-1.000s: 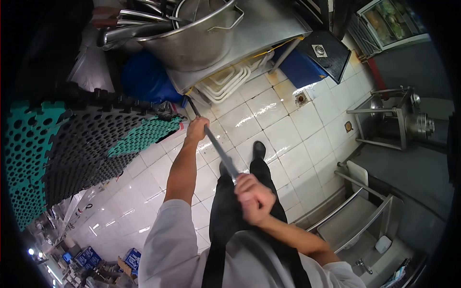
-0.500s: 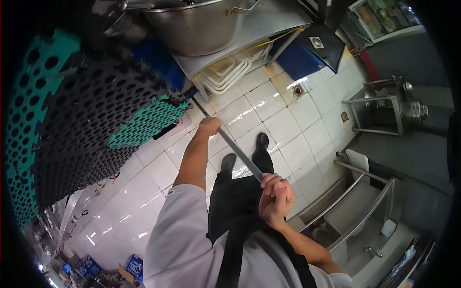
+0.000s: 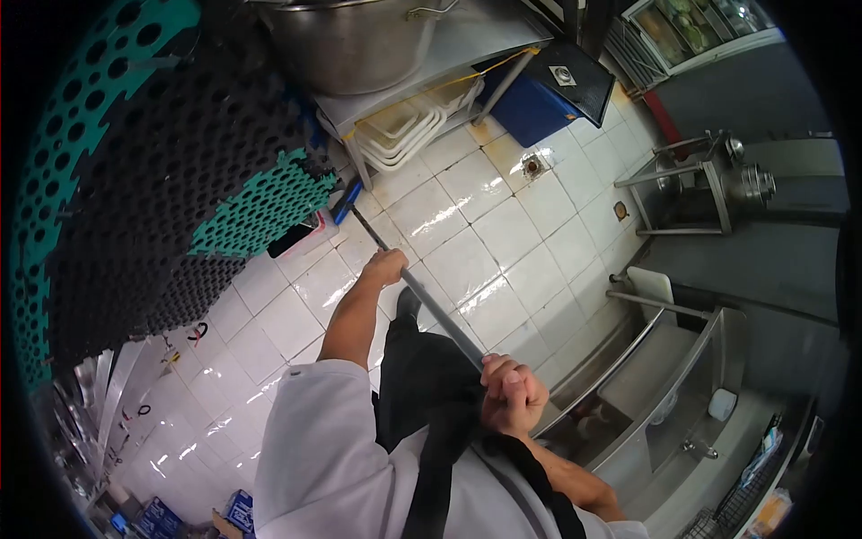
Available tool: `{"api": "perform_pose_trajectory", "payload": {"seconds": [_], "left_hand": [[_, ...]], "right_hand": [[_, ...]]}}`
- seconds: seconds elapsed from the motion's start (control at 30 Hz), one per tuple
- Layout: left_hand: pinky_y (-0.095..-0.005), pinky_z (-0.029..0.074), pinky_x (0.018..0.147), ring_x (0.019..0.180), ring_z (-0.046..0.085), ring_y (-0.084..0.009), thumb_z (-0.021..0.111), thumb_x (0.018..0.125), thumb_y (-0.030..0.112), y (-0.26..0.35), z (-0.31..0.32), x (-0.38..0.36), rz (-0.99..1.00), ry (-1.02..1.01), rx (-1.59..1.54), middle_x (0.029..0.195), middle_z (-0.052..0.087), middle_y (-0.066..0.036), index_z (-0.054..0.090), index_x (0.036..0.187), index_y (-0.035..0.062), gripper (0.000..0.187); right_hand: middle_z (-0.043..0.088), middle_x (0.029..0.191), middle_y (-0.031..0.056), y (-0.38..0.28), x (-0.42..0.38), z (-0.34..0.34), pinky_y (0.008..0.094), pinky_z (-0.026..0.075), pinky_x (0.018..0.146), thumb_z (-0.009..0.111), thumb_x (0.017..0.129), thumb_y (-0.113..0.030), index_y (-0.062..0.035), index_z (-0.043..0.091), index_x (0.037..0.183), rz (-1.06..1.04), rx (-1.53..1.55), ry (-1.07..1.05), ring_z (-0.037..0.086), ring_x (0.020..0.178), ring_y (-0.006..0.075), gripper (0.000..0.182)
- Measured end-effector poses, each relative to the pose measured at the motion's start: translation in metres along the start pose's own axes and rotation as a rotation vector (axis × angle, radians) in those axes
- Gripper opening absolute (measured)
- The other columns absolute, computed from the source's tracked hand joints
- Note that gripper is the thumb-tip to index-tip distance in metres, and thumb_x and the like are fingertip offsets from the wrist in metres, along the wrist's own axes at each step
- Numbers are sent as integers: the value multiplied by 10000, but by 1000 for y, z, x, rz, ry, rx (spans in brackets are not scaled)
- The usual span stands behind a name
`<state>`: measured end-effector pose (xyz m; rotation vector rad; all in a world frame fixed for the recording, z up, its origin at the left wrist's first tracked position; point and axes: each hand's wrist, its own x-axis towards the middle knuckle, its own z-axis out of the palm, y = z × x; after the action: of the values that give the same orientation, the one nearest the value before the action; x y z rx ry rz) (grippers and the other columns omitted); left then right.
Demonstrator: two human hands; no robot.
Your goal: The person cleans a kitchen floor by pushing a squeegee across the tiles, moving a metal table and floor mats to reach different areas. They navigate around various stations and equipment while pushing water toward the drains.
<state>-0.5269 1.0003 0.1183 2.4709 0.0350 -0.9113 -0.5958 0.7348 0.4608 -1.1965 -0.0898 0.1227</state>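
Note:
Both my hands grip the grey pole of a floor squeegee (image 3: 440,316). My left hand (image 3: 386,267) is wrapped round the middle of the pole. My right hand (image 3: 516,393) is closed round the top end, near my apron. The squeegee's narrow blue head (image 3: 346,201) rests on the wet white tiles (image 3: 461,260), close to a steel table's leg and a leaning stack of mats. One black boot (image 3: 408,304) shows below the pole; the other is hidden.
Black and green perforated mats (image 3: 162,180) stand at the left. A steel table (image 3: 467,52) bears a large metal pot (image 3: 350,49), with white trays (image 3: 404,135) beneath. A blue bin (image 3: 530,108) stands beyond. Steel sinks (image 3: 660,395) line the right; a drain (image 3: 532,166) is in the floor.
The squeegee's blue head has come out from beside the table leg, towards me, and shows more fully. My view has shifted slightly, and one boot has gone out of sight.

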Motion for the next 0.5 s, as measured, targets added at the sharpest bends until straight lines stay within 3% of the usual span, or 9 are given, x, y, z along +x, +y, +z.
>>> {"api": "perform_pose_trajectory", "payload": {"seconds": [0.17,0.27,0.37,0.47,0.5], "left_hand": [[-531,462,1025,1203,622,-333,682,768,37,28,36,9,5,114,-115,1169,684,-163,756,953,132,220],[-518,497,955,1110,655,-365,704,726,35,81,23,-8,-23,321,-150,1086,697,-159,746,903,124,202],[-502,520,907,1016,672,-399,716,714,41,118,-15,-46,-102,442,-220,1007,701,-152,734,855,119,163],[-494,540,860,962,679,-419,729,712,57,94,-39,-39,-122,490,-252,967,699,-156,735,837,126,142],[-491,549,847,950,685,-409,726,724,81,71,-38,-25,-117,568,-270,960,704,-158,732,829,122,113]], "right_hand": [[512,636,90,-24,1,-33,482,434,843,567,943,-131,-42,490,677,-29,68,-11,512,678,235,290],[515,635,84,-63,27,-57,458,433,798,633,902,-183,-43,496,687,-51,52,-77,514,670,239,291],[521,621,82,-89,46,-62,443,426,730,678,855,-209,-45,497,653,-148,-16,-390,509,629,237,316],[519,601,79,-91,88,-47,442,409,672,705,830,-239,-49,482,604,-130,-39,-756,497,585,229,370],[511,584,84,-83,101,-33,439,408,654,664,873,-176,-49,455,560,-120,-30,-796,486,555,224,397]]}}
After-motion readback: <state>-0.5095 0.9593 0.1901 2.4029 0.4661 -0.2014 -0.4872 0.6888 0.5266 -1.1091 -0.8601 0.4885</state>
